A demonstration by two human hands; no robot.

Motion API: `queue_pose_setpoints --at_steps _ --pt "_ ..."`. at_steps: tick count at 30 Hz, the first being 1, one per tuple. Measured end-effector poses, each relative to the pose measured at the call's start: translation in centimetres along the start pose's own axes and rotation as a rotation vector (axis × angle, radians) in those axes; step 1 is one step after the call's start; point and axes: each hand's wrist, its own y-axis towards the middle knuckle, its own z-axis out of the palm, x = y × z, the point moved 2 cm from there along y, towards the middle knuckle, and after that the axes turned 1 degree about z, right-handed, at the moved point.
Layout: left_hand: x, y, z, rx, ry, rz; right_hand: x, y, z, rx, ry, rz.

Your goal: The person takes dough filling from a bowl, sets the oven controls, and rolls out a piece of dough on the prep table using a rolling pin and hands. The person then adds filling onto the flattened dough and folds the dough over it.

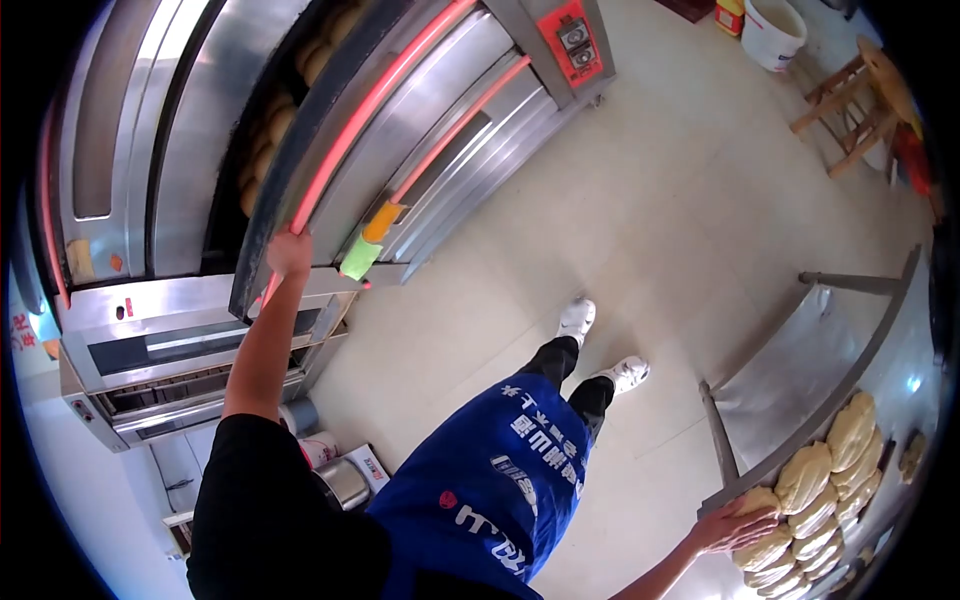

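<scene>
Red handle (348, 132) on the oven door (262, 225), and the left hand (290, 255) has it, fingers wrapped round near the lower end as seen from the head camera. So that grip is closed on the handle, pretty clear. Door's hanging open, and you can see a bunch of brown buns (283, 122) in the dark gap behind it.

Right hand (735, 527) is way over on the other side, well apart from the left. It's spread flat on the nearest bits of dough (803, 478), fingers stretched out, not closed round anything. Can't tell how hard it's pressing, if at all. The dough is pale, in plump pieces packed side by side on the metal table (884, 332), right up by its edge.

Other stuff: orange tag (382, 222) and green tag (360, 258) on the lower door's handle, red panel (573, 42) at the oven's corner, blue apron (490, 460) with white lettering, white shoes (577, 318) on the tile floor (660, 220). Wooden stool (860, 105) and a white bucket (772, 35) sit at the far side.
</scene>
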Motion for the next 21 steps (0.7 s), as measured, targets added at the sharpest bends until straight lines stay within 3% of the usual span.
queue_pose_setpoints --at_steps 9,16,21 --pt "-1.3 -0.8 -1.6 -0.049 -0.017 -0.051 -0.5 0.2 0.1 -0.120 0.005 -0.076" --pt "-0.9 -1.0 -1.7 0.005 -0.201 -0.077 1.5 -0.3 -1.9 0.094 0.040 -0.008" --pt "-0.8 0.0 -2.4 0.078 -0.238 0.022 4.1 0.5 -3.8 0.265 0.032 0.009"
